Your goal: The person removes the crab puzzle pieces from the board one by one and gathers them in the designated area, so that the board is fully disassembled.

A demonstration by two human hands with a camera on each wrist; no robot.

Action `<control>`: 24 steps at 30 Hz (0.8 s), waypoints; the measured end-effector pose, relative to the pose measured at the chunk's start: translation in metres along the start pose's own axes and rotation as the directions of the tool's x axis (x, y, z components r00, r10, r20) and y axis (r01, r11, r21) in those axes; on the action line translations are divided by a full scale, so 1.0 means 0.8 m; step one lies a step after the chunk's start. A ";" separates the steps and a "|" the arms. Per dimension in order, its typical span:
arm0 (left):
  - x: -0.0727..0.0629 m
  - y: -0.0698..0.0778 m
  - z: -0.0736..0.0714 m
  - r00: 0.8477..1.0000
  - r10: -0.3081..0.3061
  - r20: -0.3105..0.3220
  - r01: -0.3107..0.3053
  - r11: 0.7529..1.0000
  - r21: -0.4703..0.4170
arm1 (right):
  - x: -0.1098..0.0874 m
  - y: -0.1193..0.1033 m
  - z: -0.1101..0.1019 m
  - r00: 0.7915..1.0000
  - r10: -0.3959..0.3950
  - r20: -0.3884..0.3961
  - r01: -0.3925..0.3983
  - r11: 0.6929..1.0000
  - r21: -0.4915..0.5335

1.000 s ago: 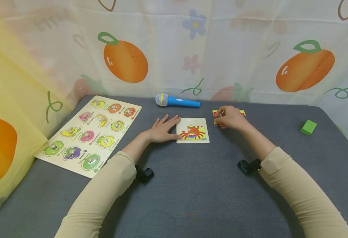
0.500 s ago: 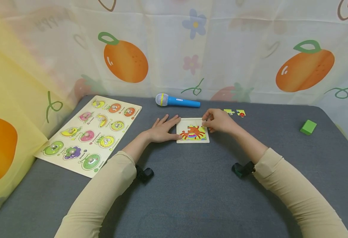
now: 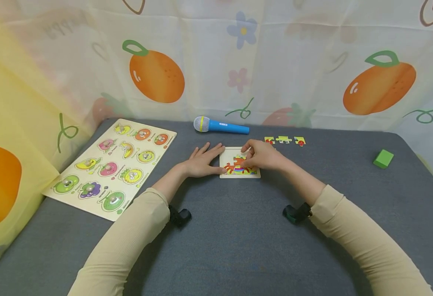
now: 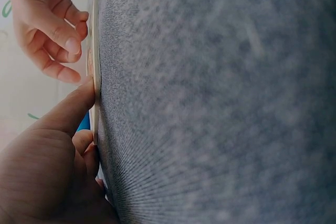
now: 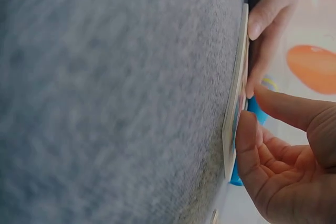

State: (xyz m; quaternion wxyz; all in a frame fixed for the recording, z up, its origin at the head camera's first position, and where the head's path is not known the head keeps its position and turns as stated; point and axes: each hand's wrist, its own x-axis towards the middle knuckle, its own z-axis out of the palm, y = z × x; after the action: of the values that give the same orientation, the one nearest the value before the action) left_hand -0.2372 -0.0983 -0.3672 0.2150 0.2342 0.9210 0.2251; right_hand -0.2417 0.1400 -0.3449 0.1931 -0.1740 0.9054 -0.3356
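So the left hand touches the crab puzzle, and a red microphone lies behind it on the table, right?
Not quite: the microphone is blue, not red, as the head view shows. It does lie behind the crab puzzle, which the left hand touches.

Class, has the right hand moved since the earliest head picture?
Yes. Against the unmoved blue microphone, the right hand went left, from beside the puzzle board to reaching over it.
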 end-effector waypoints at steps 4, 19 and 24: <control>0.000 0.000 0.000 1.000 -0.001 -0.001 0.001 1.000 -0.004 | 0.001 -0.003 0.003 1.000 -0.013 0.011 0.013 1.000 -0.023; 0.000 -0.001 0.000 1.000 0.000 0.004 0.000 1.000 -0.009 | 0.001 -0.004 0.008 0.999 -0.039 0.026 0.041 0.995 -0.091; 0.001 -0.001 0.000 1.000 0.001 0.002 -0.001 1.000 -0.008 | 0.001 -0.003 0.008 0.999 -0.039 0.030 0.042 0.996 -0.085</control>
State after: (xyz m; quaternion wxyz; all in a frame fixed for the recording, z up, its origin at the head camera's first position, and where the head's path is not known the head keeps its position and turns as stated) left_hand -0.2377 -0.0983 -0.3677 0.2169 0.2340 0.9198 0.2284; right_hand -0.2392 0.1347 -0.3479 0.1913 -0.2051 0.9124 -0.2980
